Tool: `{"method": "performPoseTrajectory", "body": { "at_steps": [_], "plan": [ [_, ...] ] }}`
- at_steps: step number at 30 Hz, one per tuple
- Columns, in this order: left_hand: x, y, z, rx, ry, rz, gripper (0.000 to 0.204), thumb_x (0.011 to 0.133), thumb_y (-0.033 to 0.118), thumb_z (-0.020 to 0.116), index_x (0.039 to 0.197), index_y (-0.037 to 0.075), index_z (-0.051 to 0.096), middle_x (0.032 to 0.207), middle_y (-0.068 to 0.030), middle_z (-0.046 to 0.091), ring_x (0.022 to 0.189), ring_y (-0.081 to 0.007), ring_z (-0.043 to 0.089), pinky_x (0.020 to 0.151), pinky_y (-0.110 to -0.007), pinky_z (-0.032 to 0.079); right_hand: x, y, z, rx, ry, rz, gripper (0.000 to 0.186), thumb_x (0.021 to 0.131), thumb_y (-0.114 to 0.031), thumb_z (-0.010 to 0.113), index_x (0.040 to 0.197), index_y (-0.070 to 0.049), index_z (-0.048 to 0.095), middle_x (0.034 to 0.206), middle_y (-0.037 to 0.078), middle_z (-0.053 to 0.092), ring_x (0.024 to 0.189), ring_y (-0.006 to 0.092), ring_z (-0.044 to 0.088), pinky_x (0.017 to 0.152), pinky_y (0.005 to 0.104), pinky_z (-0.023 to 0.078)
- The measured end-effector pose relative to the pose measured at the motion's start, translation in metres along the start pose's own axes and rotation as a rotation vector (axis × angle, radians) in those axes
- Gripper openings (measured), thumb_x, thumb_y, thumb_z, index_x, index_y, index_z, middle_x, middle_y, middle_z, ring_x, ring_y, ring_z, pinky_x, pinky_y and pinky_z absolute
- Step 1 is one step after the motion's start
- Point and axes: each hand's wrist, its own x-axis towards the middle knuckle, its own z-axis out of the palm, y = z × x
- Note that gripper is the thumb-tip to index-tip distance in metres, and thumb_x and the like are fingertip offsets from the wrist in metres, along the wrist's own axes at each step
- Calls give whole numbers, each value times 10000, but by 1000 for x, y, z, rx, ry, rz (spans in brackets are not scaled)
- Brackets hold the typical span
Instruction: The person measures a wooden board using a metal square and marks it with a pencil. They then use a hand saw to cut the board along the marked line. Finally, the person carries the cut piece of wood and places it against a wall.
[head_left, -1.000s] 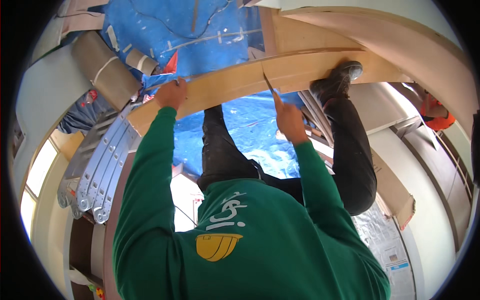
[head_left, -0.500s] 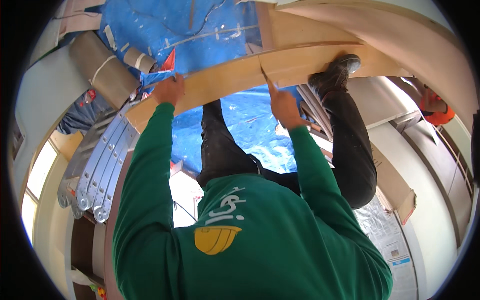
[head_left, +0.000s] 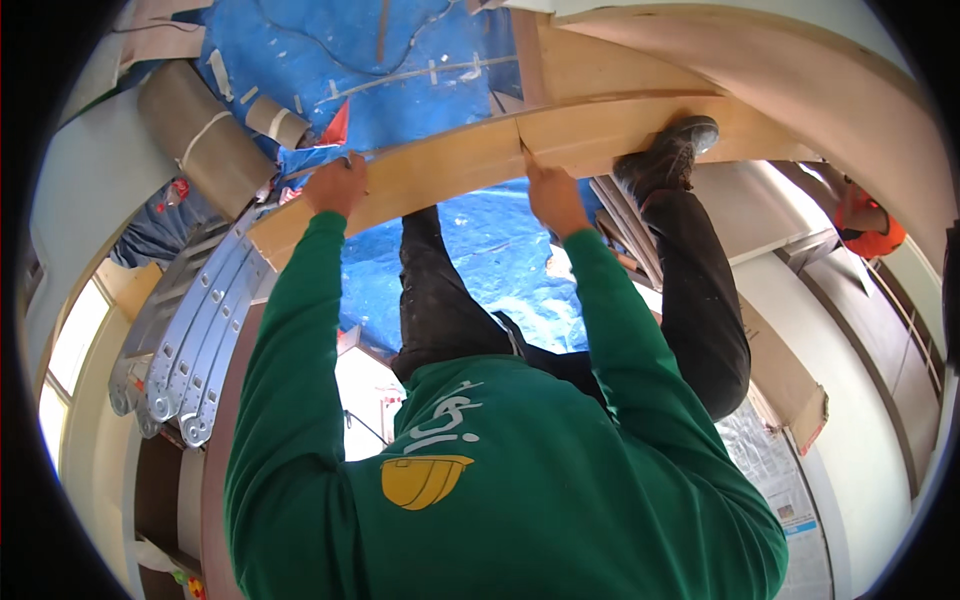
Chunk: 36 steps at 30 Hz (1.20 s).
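A long, light-brown wooden board [head_left: 440, 155] stretches across in front of me, bowed by the lens. My left hand [head_left: 337, 185] is closed over it near its left end. Around the handle of a thin saw [head_left: 525, 149], my right hand [head_left: 557, 198] is closed at the board's near edge. Only a short bit of the blade shows, seen edge-on, and the fist hides the handle. From the blade a fine dark cut line runs across the board. My dark shoe [head_left: 668, 155] presses on the board to the right of the saw.
Blue sheeting [head_left: 480, 230] covers the floor. A folded metal ladder [head_left: 200, 335] and brown paper rolls [head_left: 195, 130] lie to the left. At right are a cardboard piece [head_left: 790, 375], stacked strips [head_left: 632, 235] and a person in orange [head_left: 872, 228].
My right hand has moved forward and a little left with the saw, so less of the blade shows. My left hand stays in nearly the same place on the board.
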Motion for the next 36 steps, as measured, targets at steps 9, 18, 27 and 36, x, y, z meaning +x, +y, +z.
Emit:
{"method": "performPoseTrajectory", "body": {
  "at_steps": [9,18,27,36],
  "plan": [
    [-6,0,0,47,-76,-46,628,1027,570,426,967,106,846,948,-237,793,879,-463,767,820,-584,603,-138,-13,-70,146,-54,76,472,1057,-136,529,1524,-85,580,796,227,705,703,416,718,662,554,565],
    [4,-2,4,31,-6,-31,648,1041,597,414,933,115,833,930,-235,788,906,-461,759,857,-590,585,-78,-19,-67,29,-65,15,478,1021,-117,518,1483,-9,578,787,289,693,717,458,709,645,572,562],
    [6,7,-3,10,-42,-14,613,1026,554,446,952,89,838,897,-241,785,861,-461,767,824,-586,599,-14,-8,-17,150,-114,185,370,1062,-180,499,1371,-39,649,860,305,720,745,485,722,686,604,575],
    [-14,-8,9,8,-85,-50,615,1026,574,438,939,113,835,887,-243,782,870,-470,763,806,-598,593,-138,-21,-104,153,-102,34,492,1050,-113,493,1537,-106,559,798,256,712,739,439,730,666,552,569]
  ]
}}
